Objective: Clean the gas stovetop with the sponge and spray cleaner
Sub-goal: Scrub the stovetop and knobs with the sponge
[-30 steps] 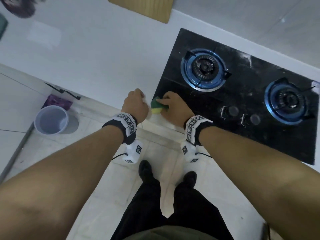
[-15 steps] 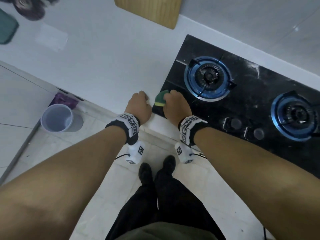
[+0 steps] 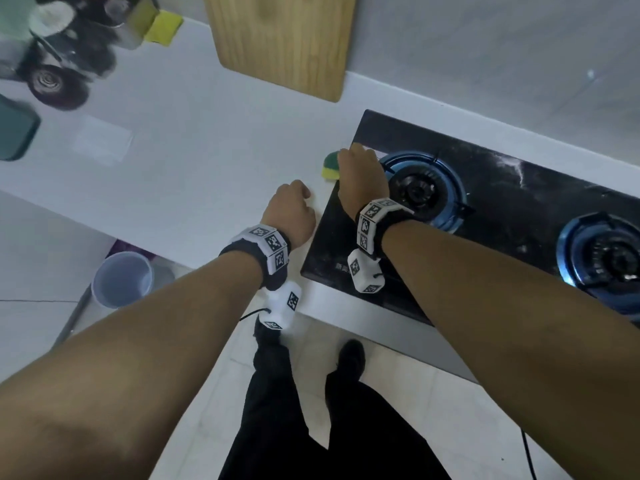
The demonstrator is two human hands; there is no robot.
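The black glass gas stovetop (image 3: pixel 502 188) is set into the white counter and carries two blue-ringed burners, one on the left (image 3: pixel 420 192) and one on the right (image 3: pixel 602 258). White streaks mark its far surface. My right hand (image 3: pixel 360 178) presses a yellow and green sponge (image 3: pixel 330 165) against the stovetop's left edge, beside the left burner. My left hand (image 3: pixel 292 214) rests as a loose fist on the white counter just left of the stove. No spray bottle is in view.
A wooden cutting board (image 3: pixel 280 43) leans at the back. A second yellow sponge (image 3: pixel 162 27) and dark pots (image 3: pixel 69 46) sit at the far left, with a green item (image 3: pixel 15 129) near the edge. A grey bucket (image 3: pixel 121 278) stands on the floor.
My right hand slid the sponge from the stove's front-left corner up along its left edge toward the back. The left hand stayed on the counter nearby.
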